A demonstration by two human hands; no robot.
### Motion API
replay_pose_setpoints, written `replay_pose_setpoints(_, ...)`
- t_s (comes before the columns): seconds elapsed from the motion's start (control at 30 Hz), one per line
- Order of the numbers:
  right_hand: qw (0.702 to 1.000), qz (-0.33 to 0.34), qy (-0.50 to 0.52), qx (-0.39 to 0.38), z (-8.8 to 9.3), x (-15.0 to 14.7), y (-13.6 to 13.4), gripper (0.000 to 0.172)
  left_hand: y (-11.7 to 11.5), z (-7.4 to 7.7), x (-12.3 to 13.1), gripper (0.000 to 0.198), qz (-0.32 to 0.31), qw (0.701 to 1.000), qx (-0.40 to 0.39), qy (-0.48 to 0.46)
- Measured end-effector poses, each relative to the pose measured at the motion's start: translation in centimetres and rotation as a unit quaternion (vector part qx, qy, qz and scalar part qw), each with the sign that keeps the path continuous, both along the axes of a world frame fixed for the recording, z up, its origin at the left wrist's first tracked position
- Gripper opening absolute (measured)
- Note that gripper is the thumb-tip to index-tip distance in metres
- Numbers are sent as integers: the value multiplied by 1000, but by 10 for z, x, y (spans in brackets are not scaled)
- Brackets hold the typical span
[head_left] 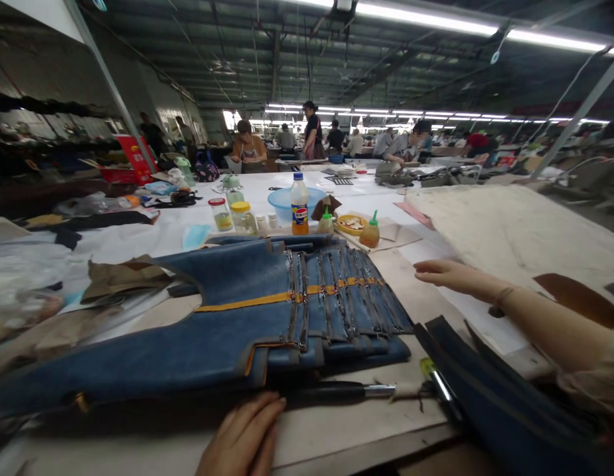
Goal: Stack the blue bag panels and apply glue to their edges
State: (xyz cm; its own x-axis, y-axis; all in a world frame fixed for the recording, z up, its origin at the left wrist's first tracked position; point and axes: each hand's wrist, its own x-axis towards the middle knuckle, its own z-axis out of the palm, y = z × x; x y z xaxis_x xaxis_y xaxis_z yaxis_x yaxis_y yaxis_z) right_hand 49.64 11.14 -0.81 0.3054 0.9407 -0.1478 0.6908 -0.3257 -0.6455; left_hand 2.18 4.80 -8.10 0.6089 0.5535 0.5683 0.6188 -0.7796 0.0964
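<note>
- Blue panel point(227, 317): a large piece of suede-like blue material lying flat in the middle of the worktop point(366, 430). An orange band point(247, 303) crosses it, and rows of zips point(337, 291) run along its right half.
- Handling, as a judgement: soft and floppy on its left half, stiffer and heavier where the zips are stacked. It is not fragile and unlikely to slip. The best hold looks to be the near folded edge or the zip end, with a flat palm under the limp part so it does not sag.
- Left hand point(242, 436): just below the panel's near edge, palm down, grip apart and holding nothing. Whether the fingertips touch the panel cannot be told.
- Right hand point(448, 274): to the right of the panel and apart from it, fingers stretched flat over the worktop, grip apart and empty.
- Black-handled tool point(337, 391): lying along the panel's near edge, just right of the left hand, metal tip pointing right.
- Dark blue strips point(485, 390): piled at the panel's near right corner, under the right forearm.
- Beyond the panel: an orange-drink bottle point(300, 211), a squeeze bottle point(370, 233), a blue basin point(287, 198) and small jars point(243, 217).
- Far beyond the panel: other people at other tables.
</note>
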Motion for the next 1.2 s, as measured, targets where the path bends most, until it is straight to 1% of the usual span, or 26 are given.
replay_pose_setpoints(0.07, 999, 31, -25, 13, 11, -12, -30, 48, 1, -2, 1, 30, 39, 999, 19, -3)
replay_pose_setpoints(0.13, 998, 44, -24, 24, 22, -28, -59, 48, 1, -5, 3, 31, 85, 996, 29, -12)
replay_pose_setpoints(0.17, 998, 49, -23, 29, 26, -35, -72, 49, 0, -6, 4, 33, 96, 995, 31, -12)
replay_pose_setpoints(0.23, 997, 57, -28, 43, 32, -50, -96, 52, 0, -8, 5, 35, 100, 994, 33, -4)
replay_pose_setpoints(0.3, 994, 73, -46, 65, 33, -65, -117, 51, -1, -7, 7, 36, 91, 996, 25, 2)
replay_pose_setpoints(0.4, 983, 138, -84, 90, 28, -90, -143, 45, -2, -3, 8, 33, 82, 996, -38, -5)
replay_pose_setpoints(0.5, 964, 221, -116, 91, 23, -120, -158, 40, -5, 3, 10, 27, 75, 987, -141, -12)
replay_pose_setpoints(0.57, 950, 268, -136, 89, 20, -141, -162, 36, -7, 6, 10, 24, 64, 979, -193, -4)
replay_pose_setpoints(0.63, 934, 307, -164, 80, 18, -159, -161, 30, -8, 6, 10, 23, 52, 977, -207, 7)
replay_pose_setpoints(0.77, 896, 354, -257, 70, 5, -187, -152, 23, -8, 2, 8, 26, 34, 985, -166, 20)
replay_pose_setpoints(0.83, 872, 372, -305, 88, -3, -200, -147, 22, -6, 0, 8, 25, 28, 990, -138, 22)
replay_pose_setpoints(0.9, 855, 386, -327, 113, -11, -214, -142, 24, -5, -1, 9, 24, 25, 994, -108, 23)
replay_pose_setpoints(0.97, 853, 388, -324, 132, -17, -227, -138, 26, -5, 0, 10, 22, 18, 997, -76, 22)
replay_pose_setpoints(1.07, 870, 362, -306, 137, -24, -240, -132, 38, -10, 7, 7, 23, -5, 999, -39, 10)
replay_pose_setpoints(1.13, 882, 345, -293, 130, -28, -245, -129, 46, -14, 17, -3, 28, -11, 1000, -5, 8)
replay_pose_setpoints(1.2, 893, 331, -281, 123, -31, -248, -127, 51, -16, 31, -19, 35, -3, 999, 32, 5)
